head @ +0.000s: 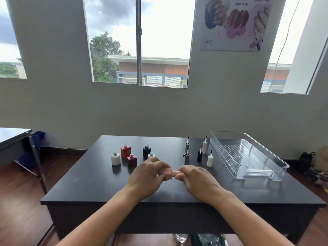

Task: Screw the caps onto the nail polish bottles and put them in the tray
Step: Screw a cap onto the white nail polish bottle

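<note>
Nearest the camera, two forearms reach out over the dark tabletop (92,183). The left hand (147,174) is closed around a pink bottle (167,173), held on its side above the tabletop. The right hand (195,176) pinches the matching pink cap (178,173) at the bottle's neck. Cap and bottle meet, so this looks like the screwing-on step, though how far the thread has gone cannot be seen.

The clear tray (276,164) on the right holds no bottle, so the task seems to be at its start.

Five open bottles stand uncapped behind the left hand: a white bottle (115,158), a red bottle (125,151), a dark red bottle (131,159), a black bottle (146,150) and a small pale bottle (151,155), the last partly hidden by the fingers. Between them and the tray stand their caps, brushes pointing up: two grey caps (187,145), one behind the other, a black cap (199,155), a pale pink cap (204,146) and a white cap (210,160). All five remain to be matched, closed and placed.

Most of the pink bottle is covered by the fingers, and its brush is not visible. Which grey cap fits which bottle is hard to judge from here.
</note>
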The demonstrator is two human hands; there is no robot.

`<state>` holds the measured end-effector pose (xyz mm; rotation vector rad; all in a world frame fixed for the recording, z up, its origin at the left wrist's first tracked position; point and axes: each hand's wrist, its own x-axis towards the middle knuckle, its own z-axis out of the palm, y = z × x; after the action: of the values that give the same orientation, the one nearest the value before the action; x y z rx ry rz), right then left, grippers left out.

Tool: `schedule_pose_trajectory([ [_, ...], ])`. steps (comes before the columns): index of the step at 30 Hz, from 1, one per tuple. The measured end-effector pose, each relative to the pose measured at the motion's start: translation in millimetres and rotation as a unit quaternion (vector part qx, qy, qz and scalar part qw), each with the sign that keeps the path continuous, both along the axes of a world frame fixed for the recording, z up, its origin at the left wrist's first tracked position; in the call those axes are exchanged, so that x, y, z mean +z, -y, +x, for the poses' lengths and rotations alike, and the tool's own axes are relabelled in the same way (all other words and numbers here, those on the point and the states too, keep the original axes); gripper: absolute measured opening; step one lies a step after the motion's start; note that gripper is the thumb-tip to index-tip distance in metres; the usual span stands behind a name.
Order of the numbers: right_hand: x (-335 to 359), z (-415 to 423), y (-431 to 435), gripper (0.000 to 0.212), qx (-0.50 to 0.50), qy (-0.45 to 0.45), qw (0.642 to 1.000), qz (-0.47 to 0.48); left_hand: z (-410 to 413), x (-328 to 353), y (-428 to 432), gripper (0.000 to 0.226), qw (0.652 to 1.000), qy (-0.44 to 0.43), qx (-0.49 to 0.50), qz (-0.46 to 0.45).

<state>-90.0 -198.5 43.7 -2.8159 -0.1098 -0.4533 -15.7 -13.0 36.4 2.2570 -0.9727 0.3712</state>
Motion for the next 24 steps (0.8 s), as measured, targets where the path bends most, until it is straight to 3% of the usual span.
schedule_pose_trajectory([
  [8, -1.1, 4.3, 3.2, 0.024, -0.023, -0.05, 0.992, 0.112, -9.2, -10.5, 2.5, 0.025, 0.988, 0.147, 0.026, 0.039],
  [12, -2.3, 6.5, 6.3, 0.022, -0.021, -0.052, 0.987, 0.147, -10.5, -14.0, 5.2, 0.023, 0.983, 0.176, 0.033, 0.05],
  [15, -2.4, 6.8, 7.9, 0.02, -0.015, -0.035, 0.983, 0.18, -9.0, -14.9, 8.5, 0.022, 0.991, 0.12, 0.046, 0.026],
  [19, 0.5, 5.4, 14.3, 0.027, 0.0, -0.013, 0.951, 0.31, -2.6, -16.1, 13.9, 0.023, 0.998, -0.004, 0.06, -0.006],
  [21, 3.1, 6.1, 25.6, 0.03, -0.048, 0.013, 0.93, 0.364, 1.3, -18.5, 14.3, 0.028, 0.996, -0.053, 0.073, -0.021],
  [24, 1.3, 10.2, 54.0, 0.024, -0.178, 0.094, 0.916, 0.347, 9.6, -24.1, 13.3, 0.029, 0.99, -0.108, 0.078, -0.042],
])
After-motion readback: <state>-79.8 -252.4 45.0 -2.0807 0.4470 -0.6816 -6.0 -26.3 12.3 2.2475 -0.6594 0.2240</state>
